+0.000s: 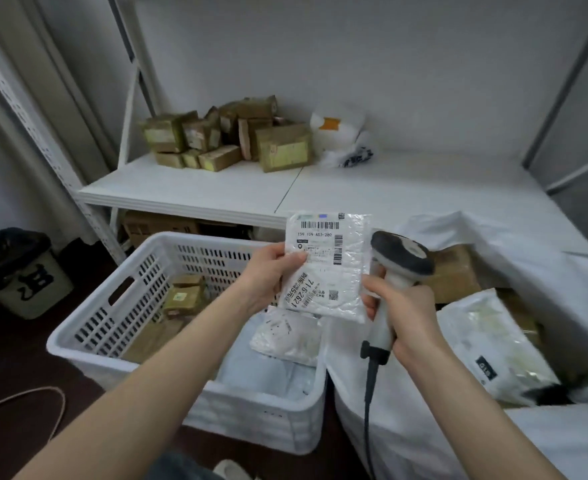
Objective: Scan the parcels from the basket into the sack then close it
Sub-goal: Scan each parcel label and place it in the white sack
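Aloft, parcel (327,268), scanner (401,255) clear basket (88,329) rim.

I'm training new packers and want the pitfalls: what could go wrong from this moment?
1. The bagged parcel carries several barcodes, so the scanner in the right hand may read the wrong one.
2. The left hand pinches only its edge; it could drop unscanned into the basket.
3. The cable hangs beside the basket corner and might snag.
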`<state>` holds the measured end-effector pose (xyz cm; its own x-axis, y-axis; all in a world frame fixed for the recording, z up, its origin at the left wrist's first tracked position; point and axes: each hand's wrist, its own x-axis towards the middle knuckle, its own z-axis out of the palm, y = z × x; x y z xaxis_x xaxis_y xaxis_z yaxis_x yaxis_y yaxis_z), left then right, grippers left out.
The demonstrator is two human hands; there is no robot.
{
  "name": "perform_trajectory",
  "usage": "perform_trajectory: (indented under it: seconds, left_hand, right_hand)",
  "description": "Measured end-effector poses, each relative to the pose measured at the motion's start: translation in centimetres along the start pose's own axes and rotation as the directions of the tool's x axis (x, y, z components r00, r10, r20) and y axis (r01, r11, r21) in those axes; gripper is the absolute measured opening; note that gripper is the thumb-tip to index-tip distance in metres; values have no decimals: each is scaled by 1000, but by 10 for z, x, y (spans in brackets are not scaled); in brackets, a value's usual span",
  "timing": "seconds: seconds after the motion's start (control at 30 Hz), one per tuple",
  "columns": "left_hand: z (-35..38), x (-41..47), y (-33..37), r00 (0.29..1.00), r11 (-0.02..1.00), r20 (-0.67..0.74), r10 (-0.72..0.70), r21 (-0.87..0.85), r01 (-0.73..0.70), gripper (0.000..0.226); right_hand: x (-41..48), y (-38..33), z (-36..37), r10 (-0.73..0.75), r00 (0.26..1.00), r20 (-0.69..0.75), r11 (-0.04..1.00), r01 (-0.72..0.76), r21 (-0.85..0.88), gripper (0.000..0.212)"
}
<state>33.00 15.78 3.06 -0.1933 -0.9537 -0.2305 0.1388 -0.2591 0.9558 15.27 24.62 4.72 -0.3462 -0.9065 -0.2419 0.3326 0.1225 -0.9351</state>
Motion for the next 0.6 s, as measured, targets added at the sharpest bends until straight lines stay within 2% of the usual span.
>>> perform_trajectory:
  seconds: [0.1,0.23,0.37,0.5,0.6]
  left_hand:
    - [35,-8,-12,998,997,66,-16,73,11,23]
    - [58,-17,-24,988,953,153,-29,304,-19,17]
    - [76,-18,-35,997,950,26,74,304,-78,13]
    - [91,-17,-50,996,950,-46,75,307,-57,15]
    - [100,-16,-65,996,949,-54,65,311,-45,15]
  right_hand:
    - [0,-1,-25,-17,991,-131,998,10,-56,32]
    - [0,-5,-55,-56,969,-241,998,46,-46,31]
    - [-9,-10,-77,-99,965,-242,995,91,-42,8]
    - [-38,-9,-95,-77,985,-156,997,76,-13,14]
    - [-59,-1,-100,-46,997,-65,997,42,-61,18]
